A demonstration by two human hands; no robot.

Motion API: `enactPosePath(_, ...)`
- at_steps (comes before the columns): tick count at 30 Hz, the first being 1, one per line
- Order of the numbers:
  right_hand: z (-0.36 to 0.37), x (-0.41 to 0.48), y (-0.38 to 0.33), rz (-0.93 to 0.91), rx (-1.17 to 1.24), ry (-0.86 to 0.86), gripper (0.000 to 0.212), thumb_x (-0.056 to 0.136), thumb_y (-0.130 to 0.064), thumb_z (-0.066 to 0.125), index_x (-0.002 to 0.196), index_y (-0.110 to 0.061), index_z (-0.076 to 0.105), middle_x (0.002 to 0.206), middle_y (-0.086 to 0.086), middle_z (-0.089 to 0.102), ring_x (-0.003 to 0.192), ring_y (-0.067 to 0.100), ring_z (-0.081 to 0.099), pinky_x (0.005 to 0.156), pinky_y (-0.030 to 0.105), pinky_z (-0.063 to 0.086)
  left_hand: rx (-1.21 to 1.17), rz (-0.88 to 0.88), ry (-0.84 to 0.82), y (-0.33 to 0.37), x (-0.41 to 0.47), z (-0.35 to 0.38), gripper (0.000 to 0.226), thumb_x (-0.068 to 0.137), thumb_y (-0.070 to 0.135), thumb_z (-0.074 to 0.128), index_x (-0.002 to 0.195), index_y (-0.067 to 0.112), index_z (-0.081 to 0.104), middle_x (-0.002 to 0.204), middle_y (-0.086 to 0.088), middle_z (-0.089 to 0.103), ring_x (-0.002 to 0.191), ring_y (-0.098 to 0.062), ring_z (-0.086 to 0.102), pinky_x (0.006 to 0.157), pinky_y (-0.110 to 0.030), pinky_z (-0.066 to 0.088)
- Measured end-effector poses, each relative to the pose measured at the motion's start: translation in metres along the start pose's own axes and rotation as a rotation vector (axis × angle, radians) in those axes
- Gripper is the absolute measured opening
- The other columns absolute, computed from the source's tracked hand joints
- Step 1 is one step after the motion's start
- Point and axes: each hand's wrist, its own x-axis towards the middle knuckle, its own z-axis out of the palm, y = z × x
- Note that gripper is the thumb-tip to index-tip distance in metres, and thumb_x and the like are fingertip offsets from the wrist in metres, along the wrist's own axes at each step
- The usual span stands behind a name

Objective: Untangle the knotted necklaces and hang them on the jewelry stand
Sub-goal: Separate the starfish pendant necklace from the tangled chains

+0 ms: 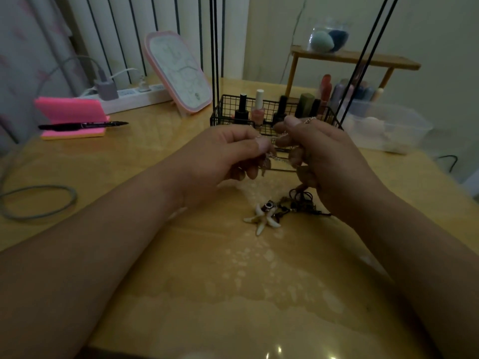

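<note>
- Progress: early, by my read. Nothing hangs on anything in view. The thin black rods rising from the ends of the wire basket may be the stand; cannot tell.
- Thing being worked: a thin silver chain, held up off the table just in front of the wire basket and stretched between both hands.
- Left hand: thumb and forefinger pinch one end of the chain, other fingers curled under.
- Right hand: fingers curled round the chain's other part, thumb up; a bit of chain shows over the knuckle.
- Dark cord necklaces: bunched on the table farther in front of the basket, right under the right hand, and they look knotted.
- White claw-shaped pendant: flat on the table, touching that bunch.
- Whether the chain is free of the cords: hidden by fingers.
- Left to do: clear the chain, loosen the cords, hang everything.
</note>
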Motion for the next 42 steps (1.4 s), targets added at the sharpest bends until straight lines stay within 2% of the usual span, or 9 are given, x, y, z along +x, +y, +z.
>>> enactPosePath(8,-0.001,-0.003,-0.003,0.064,-0.135,-0.143,0.034,0.106,-0.044,0.051,0.099,-0.015,0.068,0.073,0.001,0.072,0.053,0.010,0.047,0.047,0.020,0.037,-0.191,-0.008,0.185,0.001,0.005,-0.002,0.014,0.104,0.018,0.055,0.096,0.013,0.066,0.077,-0.003,0.065,0.066,-0.015,0.057,0.061,-0.029,0.044)
enactPosePath(14,-0.007,-0.003,-0.002,-0.031,-0.206,-0.232,0.007,0.099,-0.024,0.066,0.097,-0.021,0.072,0.069,-0.005,0.065,0.051,0.001,0.048,0.048,0.015,0.038,0.101,0.100,0.352,0.001,0.001,-0.001,0.028,0.104,0.022,0.059,0.093,-0.003,0.063,0.072,-0.007,0.063,0.065,-0.018,0.055,0.060,-0.025,0.049)
enactPosePath(21,-0.012,0.001,0.001,-0.017,-0.207,-0.271,0.012,0.100,-0.019,0.063,0.097,-0.024,0.074,0.076,-0.003,0.070,0.056,0.006,0.048,0.052,0.021,0.040,0.340,0.155,0.468,-0.001,0.000,0.000,0.038,0.100,0.020,0.060,0.071,-0.005,0.058,0.056,-0.005,0.051,0.050,-0.008,0.043,0.051,-0.023,0.041)
enactPosePath(24,-0.011,0.003,0.002,0.013,-0.187,-0.268,0.012,0.101,-0.016,0.061,0.097,-0.019,0.073,0.077,0.000,0.072,0.054,0.008,0.046,0.050,0.022,0.037,0.379,0.189,0.493,-0.001,-0.001,0.000,0.036,0.096,0.018,0.062,0.071,-0.008,0.059,0.063,-0.018,0.055,0.056,-0.015,0.046,0.059,-0.037,0.046)
enactPosePath(28,-0.009,0.002,0.004,-0.002,-0.206,-0.223,0.010,0.102,-0.020,0.062,0.100,-0.020,0.072,0.081,0.000,0.075,0.057,0.009,0.048,0.051,0.022,0.039,0.406,0.213,0.468,-0.003,0.001,-0.002,0.030,0.093,0.013,0.065,0.073,-0.008,0.058,0.085,-0.024,0.068,0.083,-0.031,0.067,0.073,-0.038,0.054)
enactPosePath(31,-0.009,0.002,0.006,-0.061,-0.274,-0.167,0.009,0.102,-0.026,0.064,0.101,-0.023,0.072,0.085,-0.002,0.077,0.057,0.003,0.051,0.053,0.018,0.042,0.362,0.145,0.378,-0.002,0.001,-0.001,0.023,0.092,0.007,0.066,0.083,-0.008,0.052,0.081,-0.027,0.068,0.068,-0.024,0.071,0.068,-0.038,0.060)
enactPosePath(35,-0.007,0.002,0.009,-0.136,-0.304,-0.133,0.009,0.101,-0.027,0.067,0.104,-0.022,0.073,0.084,-0.004,0.076,0.058,-0.006,0.058,0.055,0.011,0.041,0.328,0.034,0.136,0.000,-0.002,0.007,0.012,0.099,0.020,0.067,0.106,0.015,0.059,0.073,-0.001,0.071,0.052,-0.010,0.057,0.048,-0.025,0.045)
enactPosePath(39,-0.008,0.004,0.012,-0.155,-0.305,-0.089,0.007,0.099,-0.026,0.069,0.102,-0.020,0.073,0.079,-0.008,0.073,0.058,-0.006,0.059,0.053,0.009,0.042,0.368,0.044,0.055,0.000,-0.003,0.006,0.009,0.102,0.027,0.064,0.102,0.019,0.068,0.073,0.005,0.070,0.052,0.001,0.051,0.050,-0.012,0.039)
enactPosePath(42,-0.011,0.006,0.012,-0.140,-0.280,-0.105,0.007,0.100,-0.026,0.068,0.104,-0.023,0.073,0.080,-0.008,0.072,0.059,-0.002,0.053,0.055,0.015,0.042,0.346,0.042,0.058,0.001,-0.003,0.003,0.013,0.103,0.028,0.062,0.095,0.021,0.068,0.068,0.005,0.062,0.057,-0.005,0.049,0.054,-0.017,0.040)
